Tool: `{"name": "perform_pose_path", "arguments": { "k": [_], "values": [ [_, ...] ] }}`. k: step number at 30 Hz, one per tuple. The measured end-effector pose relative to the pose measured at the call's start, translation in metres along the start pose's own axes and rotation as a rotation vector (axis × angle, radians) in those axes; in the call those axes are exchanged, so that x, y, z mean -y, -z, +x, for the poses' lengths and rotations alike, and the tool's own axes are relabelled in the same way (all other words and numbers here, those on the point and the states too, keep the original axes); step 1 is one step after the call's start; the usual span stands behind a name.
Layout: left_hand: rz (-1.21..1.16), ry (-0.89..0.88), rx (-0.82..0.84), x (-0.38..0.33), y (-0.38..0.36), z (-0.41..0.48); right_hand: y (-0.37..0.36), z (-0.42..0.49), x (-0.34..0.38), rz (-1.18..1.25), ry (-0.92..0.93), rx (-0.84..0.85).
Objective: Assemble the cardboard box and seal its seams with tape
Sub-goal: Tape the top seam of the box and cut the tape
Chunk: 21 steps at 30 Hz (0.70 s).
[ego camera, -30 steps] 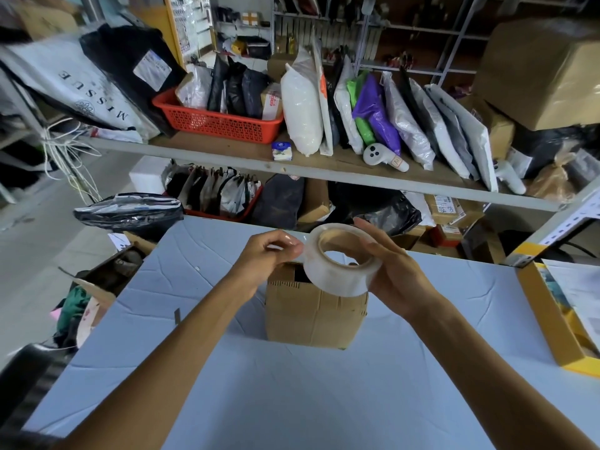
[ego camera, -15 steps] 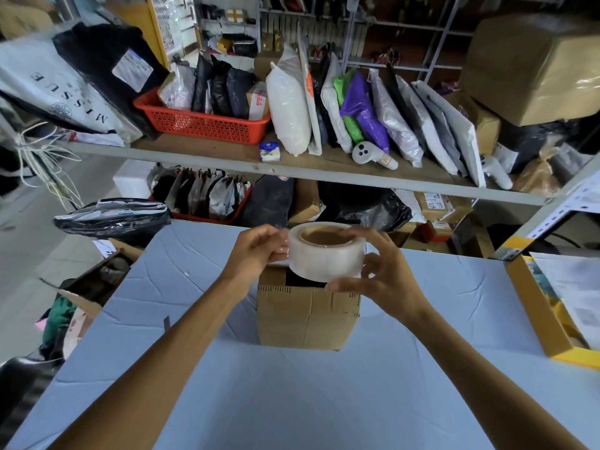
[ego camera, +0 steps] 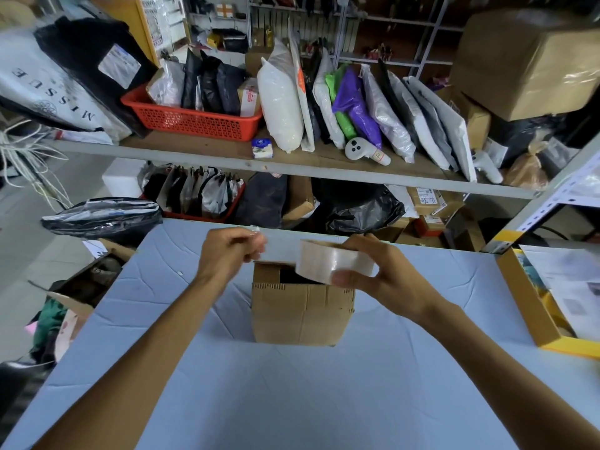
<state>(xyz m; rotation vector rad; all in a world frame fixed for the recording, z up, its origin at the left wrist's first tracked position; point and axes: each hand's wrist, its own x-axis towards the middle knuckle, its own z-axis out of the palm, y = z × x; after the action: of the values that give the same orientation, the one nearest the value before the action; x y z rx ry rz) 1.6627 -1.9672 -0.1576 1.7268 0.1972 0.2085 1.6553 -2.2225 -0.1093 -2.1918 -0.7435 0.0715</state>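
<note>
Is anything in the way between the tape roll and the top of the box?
Nothing visible. The right hand holds the roll just above the top of the box, which is partly open; the left hand pinches the tape end beside it.

A roll of clear tape [ego camera: 334, 266] is gripped by the right hand [ego camera: 388, 276] over a brown cardboard box [ego camera: 302, 315]; its free end [ego camera: 281, 250] is pinched by the left hand [ego camera: 227, 256].
</note>
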Motion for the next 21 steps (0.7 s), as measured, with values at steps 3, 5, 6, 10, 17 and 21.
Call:
{"name": "perform_pose_path", "arguments": {
  "k": [3,5,6,10,17,21],
  "values": [
    [0.071,-0.011,-0.048,0.0,0.014,0.001,0.003,-0.007,-0.009,-0.177,-0.101,-0.059],
    [0.054,-0.008,-0.1,0.001,0.018,-0.004,0.005,-0.008,-0.015,-0.379,-0.203,-0.132],
    [0.054,-0.025,-0.102,0.002,0.018,-0.008,0.006,-0.008,-0.017,-0.506,-0.251,-0.163],
    [0.047,-0.099,-0.106,0.001,0.011,-0.02,0.008,-0.008,-0.016,-0.625,-0.384,-0.18],
    [0.047,-0.072,-0.082,0.008,0.018,-0.029,0.028,-0.02,-0.023,-0.347,-0.185,-0.009],
    [0.034,0.007,-0.097,0.01,0.027,-0.03,0.032,-0.025,-0.033,-0.209,-0.194,0.184]
  ]
}}
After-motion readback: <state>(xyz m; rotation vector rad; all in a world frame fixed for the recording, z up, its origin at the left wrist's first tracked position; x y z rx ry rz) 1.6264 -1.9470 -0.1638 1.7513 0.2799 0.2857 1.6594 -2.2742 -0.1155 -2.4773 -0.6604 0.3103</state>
